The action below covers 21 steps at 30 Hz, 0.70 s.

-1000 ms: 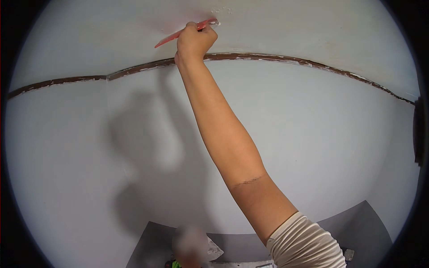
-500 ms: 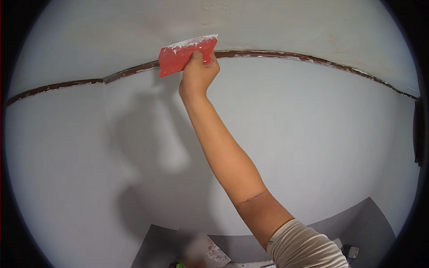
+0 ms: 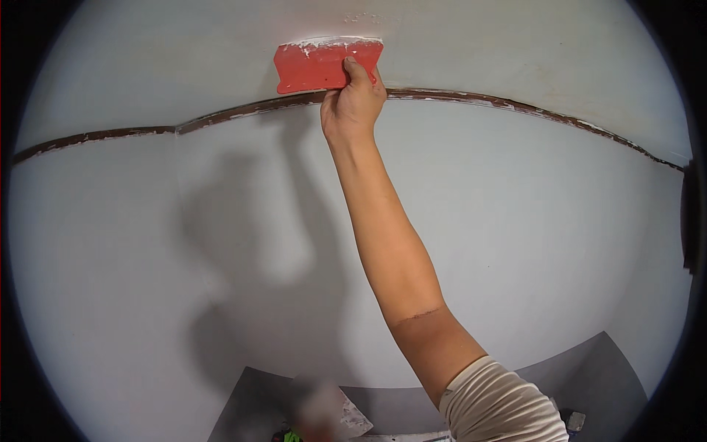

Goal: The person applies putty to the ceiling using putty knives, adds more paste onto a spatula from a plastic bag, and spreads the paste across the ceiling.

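Observation:
My right hand [image 3: 353,103] is stretched up at arm's length and grips a red plastic spreader [image 3: 317,66] by its lower right corner. The spreader lies flat against the pale surface just above a dark brown seam [image 3: 221,116], and white filler sits along its top edge. A few small white flecks [image 3: 361,18] mark the surface above it. At the lower edge a blurred pinkish shape [image 3: 317,409], perhaps my left hand, sits next to a pale flat blade [image 3: 355,421]; its grip is unclear.
The pale grey-white wall [image 3: 530,221] fills most of the view, with my arm's shadow [image 3: 258,243] on it. A grey floor strip [image 3: 589,376] runs along the bottom, with a small grey object [image 3: 574,421] on it. A dark edge [image 3: 688,221] stands at far right.
The spreader went from edge-on to flat against the surface. My right hand dipped to the seam, then slid the spreader up and to the right.

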Available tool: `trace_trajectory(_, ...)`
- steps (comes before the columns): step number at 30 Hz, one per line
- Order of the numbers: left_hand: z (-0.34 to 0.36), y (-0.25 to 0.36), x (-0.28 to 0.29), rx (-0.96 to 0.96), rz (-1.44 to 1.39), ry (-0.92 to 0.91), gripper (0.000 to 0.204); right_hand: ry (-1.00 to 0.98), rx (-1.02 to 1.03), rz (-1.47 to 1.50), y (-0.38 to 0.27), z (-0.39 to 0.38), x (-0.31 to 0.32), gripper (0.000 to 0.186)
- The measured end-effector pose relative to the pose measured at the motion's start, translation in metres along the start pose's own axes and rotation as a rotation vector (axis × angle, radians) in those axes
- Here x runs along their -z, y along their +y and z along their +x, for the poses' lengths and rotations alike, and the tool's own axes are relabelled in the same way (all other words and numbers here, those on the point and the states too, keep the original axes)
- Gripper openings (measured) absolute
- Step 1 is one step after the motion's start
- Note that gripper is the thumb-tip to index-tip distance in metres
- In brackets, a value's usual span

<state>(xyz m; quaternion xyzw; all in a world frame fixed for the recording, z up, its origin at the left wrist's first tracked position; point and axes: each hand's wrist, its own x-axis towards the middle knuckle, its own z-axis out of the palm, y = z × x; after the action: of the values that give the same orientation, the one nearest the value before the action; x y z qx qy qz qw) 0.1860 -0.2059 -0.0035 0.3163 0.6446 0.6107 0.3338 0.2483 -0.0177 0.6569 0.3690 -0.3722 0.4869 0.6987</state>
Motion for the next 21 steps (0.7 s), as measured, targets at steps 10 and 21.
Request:
trace_trajectory(10,-0.001,0.0,0.0,-0.089,0.085,0.006,0.08,0.088,0.01,-0.033,-0.012,-0.014,0.024,0.027)
trace_trajectory(21,-0.001,-0.004,-0.011,-0.37,0.115,0.074,0.079,0.024,0.017,-0.068,-0.023,0.015,-0.003,0.019)
